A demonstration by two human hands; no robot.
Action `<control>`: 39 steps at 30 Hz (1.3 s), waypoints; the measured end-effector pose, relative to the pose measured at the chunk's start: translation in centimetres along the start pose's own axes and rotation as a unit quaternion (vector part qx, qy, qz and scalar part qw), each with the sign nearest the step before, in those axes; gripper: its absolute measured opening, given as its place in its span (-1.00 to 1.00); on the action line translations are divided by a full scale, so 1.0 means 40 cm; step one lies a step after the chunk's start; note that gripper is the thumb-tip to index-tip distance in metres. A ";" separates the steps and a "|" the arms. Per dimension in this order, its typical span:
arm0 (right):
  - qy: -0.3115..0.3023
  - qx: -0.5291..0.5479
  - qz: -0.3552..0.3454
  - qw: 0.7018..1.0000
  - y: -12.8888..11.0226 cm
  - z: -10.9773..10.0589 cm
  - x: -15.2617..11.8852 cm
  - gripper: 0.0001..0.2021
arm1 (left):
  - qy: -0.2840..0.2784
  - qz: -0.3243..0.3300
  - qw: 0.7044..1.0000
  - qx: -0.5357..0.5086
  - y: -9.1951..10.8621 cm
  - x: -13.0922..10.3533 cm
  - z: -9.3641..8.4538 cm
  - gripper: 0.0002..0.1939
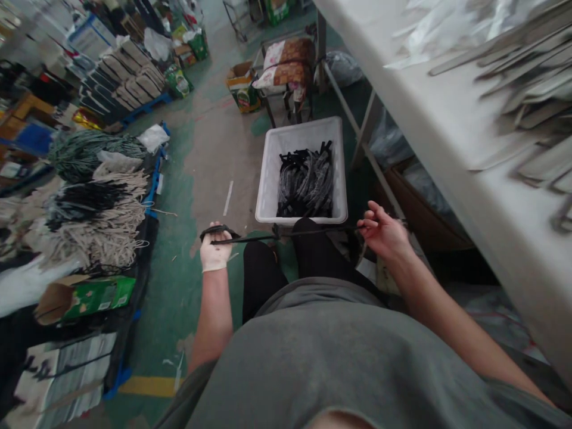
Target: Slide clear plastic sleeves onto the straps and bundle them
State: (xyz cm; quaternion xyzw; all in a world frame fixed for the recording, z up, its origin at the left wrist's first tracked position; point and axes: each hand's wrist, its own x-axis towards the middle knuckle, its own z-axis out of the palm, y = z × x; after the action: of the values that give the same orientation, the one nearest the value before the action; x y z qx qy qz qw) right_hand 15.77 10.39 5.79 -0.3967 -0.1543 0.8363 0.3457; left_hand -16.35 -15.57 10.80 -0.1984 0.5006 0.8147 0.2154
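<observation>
A thin black strap [313, 232] is stretched across in front of my legs, with a small knot or lump near its middle. My left hand [215, 253], in a pale glove, is closed around one end, where a loop of black material lies over the fingers. At the other end, my bare right hand [383, 232] pinches the strap between thumb and fingers. Just beyond the strap stands a white plastic bin [264, 179] on the floor, holding a heap of black straps [306, 185].
To the right, a white table [429, 119] bears flat grey strips [536, 83]. Cord bundles [98, 220] lie on a blue-edged pallet at left, near a green carton [100, 295]. A stool with a patterned cushion [290, 62] stands behind the bin.
</observation>
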 end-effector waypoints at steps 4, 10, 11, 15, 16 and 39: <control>-0.005 -0.010 -0.029 1.000 -0.009 -0.037 0.009 -0.88 | -0.090 -0.040 0.990 0.102 0.001 0.004 -0.046 -0.59; -0.035 0.000 -0.018 0.999 -0.050 -0.057 0.032 -0.74 | -0.066 -0.046 0.971 0.227 0.015 0.073 -0.150 -0.71; -0.036 0.007 -0.012 0.999 -0.053 -0.050 0.034 -0.70 | -0.046 -0.052 0.976 0.205 0.015 0.093 -0.173 -0.71; -0.011 -0.003 0.002 1.000 -0.030 0.002 0.051 -0.66 | 0.038 -0.142 0.988 0.054 -0.012 0.177 -0.248 -0.66; 0.003 -0.017 0.002 1.000 -0.019 0.016 0.060 -0.68 | 0.057 -0.154 0.986 0.022 -0.022 0.196 -0.255 -0.64; 0.381 -0.009 -0.091 0.920 -0.015 0.030 0.564 -0.61 | -0.073 -0.170 0.893 0.409 -0.166 0.794 0.334 -0.64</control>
State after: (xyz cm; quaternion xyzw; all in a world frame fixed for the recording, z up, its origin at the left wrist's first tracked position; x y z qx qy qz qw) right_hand 5.04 26.65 -5.69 -0.6728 -0.0538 0.5851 0.4496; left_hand -40.46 4.02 -5.55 -0.1148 0.7309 0.5008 0.4491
